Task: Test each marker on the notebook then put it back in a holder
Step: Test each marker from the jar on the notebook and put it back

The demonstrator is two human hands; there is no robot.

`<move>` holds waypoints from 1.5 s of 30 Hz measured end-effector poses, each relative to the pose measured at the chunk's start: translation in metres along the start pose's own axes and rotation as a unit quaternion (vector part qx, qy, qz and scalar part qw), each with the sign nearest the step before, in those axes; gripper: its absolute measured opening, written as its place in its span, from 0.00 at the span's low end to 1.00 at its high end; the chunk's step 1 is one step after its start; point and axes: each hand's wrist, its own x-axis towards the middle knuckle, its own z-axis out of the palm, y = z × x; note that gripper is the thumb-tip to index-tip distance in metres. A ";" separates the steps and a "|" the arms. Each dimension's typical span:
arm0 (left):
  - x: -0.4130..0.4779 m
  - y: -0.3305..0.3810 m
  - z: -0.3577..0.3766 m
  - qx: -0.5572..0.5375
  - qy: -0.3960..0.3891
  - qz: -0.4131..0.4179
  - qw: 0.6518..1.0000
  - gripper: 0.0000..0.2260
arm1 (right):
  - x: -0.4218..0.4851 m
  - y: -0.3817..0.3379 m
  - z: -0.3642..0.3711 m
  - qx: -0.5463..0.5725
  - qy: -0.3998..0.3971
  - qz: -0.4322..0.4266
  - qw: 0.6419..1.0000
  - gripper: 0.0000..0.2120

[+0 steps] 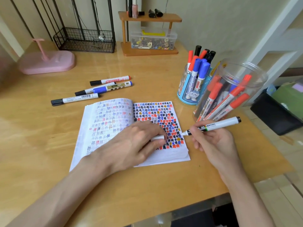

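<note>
Nearest to us are our two forearms, which reach in from the lower edge toward the open notebook [172, 154] in the middle of the tabletop [49, 136]. Our left hand [136, 141] lies on the right page and pins it flat. Its fingers and thumb are curled round a small white piece, most likely the cap [158, 137].

Our right hand [213, 145] grips the marker [218, 124] in a writing hold, fingers closed on the barrel just behind the nose. The tip points left at the outer edge of the crowded colour marks. We cannot tell whether it touches the paper.

We judge the marker to be light, stiff and smooth-sided, so a hold close to the nose gives the best control. A loose grip could let it twist. The cap is small and easy to drop. The pages look thin and springy, so they need the hand holding them down.

The blue cup [183, 89] and the clear jar [237, 82] stand just beyond our right hand, both already holding markers. Four loose markers [91, 90] lie beyond the notebook on the left.
</note>
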 end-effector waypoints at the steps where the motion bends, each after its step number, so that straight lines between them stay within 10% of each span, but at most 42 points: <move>1: 0.001 0.006 0.002 0.000 -0.011 0.019 1.000 0.10 | -0.001 0.003 -0.001 -0.010 0.008 0.000 1.000 0.02; 45: 0.001 0.011 0.015 -0.011 -0.044 0.052 0.998 0.08 | -0.006 0.009 0.001 -0.095 0.008 -0.025 0.995 0.07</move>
